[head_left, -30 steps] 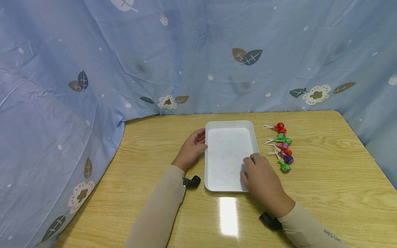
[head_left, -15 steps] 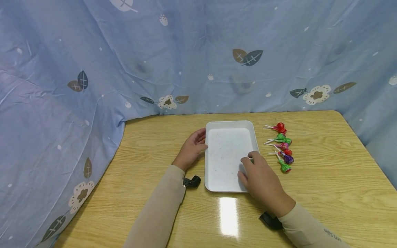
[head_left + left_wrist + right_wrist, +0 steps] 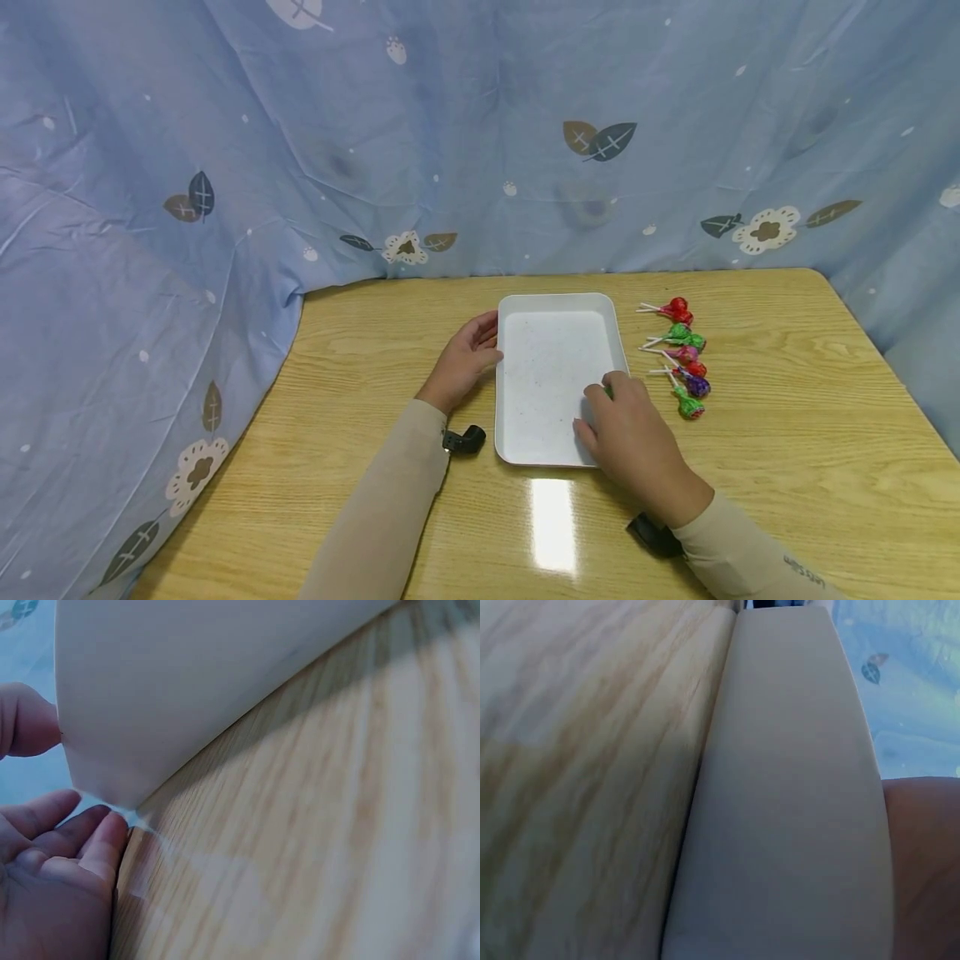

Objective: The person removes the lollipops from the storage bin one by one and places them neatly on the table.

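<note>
A shallow white tray (image 3: 553, 379) lies on the wooden table. My left hand (image 3: 462, 360) rests at its left side, fingers loosely bent and thumb right at the rim. In the left wrist view, the left hand (image 3: 60, 889) has its fingertips by the lower corner of the tray wall (image 3: 172, 690). My right hand (image 3: 637, 433) is over the tray's right side, fingers curled. A bit of green wrapper (image 3: 608, 391) shows between them, like a green lollipop, mostly hidden. In the right wrist view, the tray's outer wall (image 3: 780, 787) covers most of that hand.
Right of the tray lie several wrapped lollipops in a column: red (image 3: 678, 305), green (image 3: 696, 342), pink (image 3: 686, 354), purple (image 3: 698, 386), and another green one (image 3: 690, 407) nearest me. A blue patterned curtain (image 3: 465, 167) hangs behind the table (image 3: 360, 367).
My right hand has shifted slightly left over the tray, with its thumb and fingers moving a little. The left hand and the loose lollipops have stayed in place.
</note>
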`<action>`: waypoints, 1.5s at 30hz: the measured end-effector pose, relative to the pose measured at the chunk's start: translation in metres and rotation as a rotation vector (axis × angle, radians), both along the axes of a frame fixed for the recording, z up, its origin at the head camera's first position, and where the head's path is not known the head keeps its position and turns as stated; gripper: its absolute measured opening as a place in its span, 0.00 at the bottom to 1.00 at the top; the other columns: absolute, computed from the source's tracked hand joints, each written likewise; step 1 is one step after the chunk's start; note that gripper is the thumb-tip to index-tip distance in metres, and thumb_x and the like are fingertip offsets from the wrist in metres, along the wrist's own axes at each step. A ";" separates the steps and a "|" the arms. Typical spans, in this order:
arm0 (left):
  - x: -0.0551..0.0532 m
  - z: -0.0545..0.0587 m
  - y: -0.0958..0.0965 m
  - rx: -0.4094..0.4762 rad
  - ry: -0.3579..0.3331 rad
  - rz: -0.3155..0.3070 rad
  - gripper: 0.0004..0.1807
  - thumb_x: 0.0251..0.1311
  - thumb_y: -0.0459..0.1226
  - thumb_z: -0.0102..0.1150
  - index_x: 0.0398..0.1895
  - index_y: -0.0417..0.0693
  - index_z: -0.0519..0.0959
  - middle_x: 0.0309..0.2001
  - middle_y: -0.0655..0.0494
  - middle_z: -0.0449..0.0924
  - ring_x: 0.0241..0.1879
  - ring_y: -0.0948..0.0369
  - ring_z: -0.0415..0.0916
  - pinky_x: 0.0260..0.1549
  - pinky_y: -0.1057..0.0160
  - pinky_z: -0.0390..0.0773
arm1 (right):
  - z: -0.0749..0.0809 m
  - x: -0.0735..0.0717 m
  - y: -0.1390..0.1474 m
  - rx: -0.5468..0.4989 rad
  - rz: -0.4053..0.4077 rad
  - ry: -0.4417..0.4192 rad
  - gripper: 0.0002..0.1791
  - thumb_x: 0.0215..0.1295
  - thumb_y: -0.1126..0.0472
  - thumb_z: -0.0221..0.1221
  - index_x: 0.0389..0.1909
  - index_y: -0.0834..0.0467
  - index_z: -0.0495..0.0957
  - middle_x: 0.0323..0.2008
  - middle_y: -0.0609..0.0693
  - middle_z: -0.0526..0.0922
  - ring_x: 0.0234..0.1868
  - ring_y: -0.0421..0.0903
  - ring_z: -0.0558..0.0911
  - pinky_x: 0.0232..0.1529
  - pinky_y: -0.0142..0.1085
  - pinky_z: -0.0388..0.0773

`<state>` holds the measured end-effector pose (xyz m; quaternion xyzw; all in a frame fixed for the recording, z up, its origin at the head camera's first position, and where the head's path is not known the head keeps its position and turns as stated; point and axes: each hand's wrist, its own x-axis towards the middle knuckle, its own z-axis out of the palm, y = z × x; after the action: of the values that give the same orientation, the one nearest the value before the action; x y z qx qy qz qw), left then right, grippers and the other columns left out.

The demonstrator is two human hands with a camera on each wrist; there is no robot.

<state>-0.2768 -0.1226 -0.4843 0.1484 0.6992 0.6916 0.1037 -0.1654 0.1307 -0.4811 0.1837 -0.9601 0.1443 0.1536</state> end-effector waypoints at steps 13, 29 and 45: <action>0.000 0.000 -0.001 0.004 0.001 -0.018 0.35 0.60 0.24 0.51 0.72 0.35 0.54 0.70 0.41 0.56 0.68 0.48 0.56 0.64 0.55 0.61 | 0.000 0.003 -0.002 0.000 -0.005 -0.016 0.22 0.55 0.53 0.66 0.44 0.64 0.76 0.51 0.65 0.69 0.52 0.62 0.68 0.53 0.54 0.71; 0.001 -0.001 0.000 0.000 0.012 -0.026 0.35 0.61 0.23 0.50 0.72 0.35 0.53 0.71 0.40 0.55 0.68 0.48 0.55 0.63 0.55 0.61 | -0.003 0.002 0.001 -0.043 0.052 0.025 0.12 0.52 0.65 0.62 0.39 0.63 0.78 0.45 0.62 0.71 0.43 0.59 0.71 0.44 0.51 0.76; 0.000 -0.001 0.000 0.015 0.011 -0.019 0.35 0.59 0.23 0.50 0.72 0.34 0.55 0.70 0.41 0.56 0.68 0.48 0.56 0.63 0.56 0.62 | -0.001 0.000 0.002 -0.061 0.103 -0.017 0.11 0.52 0.67 0.65 0.38 0.63 0.78 0.38 0.55 0.71 0.36 0.51 0.72 0.38 0.42 0.77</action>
<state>-0.2764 -0.1225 -0.4855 0.1596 0.6932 0.6949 0.1051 -0.1651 0.1332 -0.4824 0.2268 -0.9458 0.1829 0.1432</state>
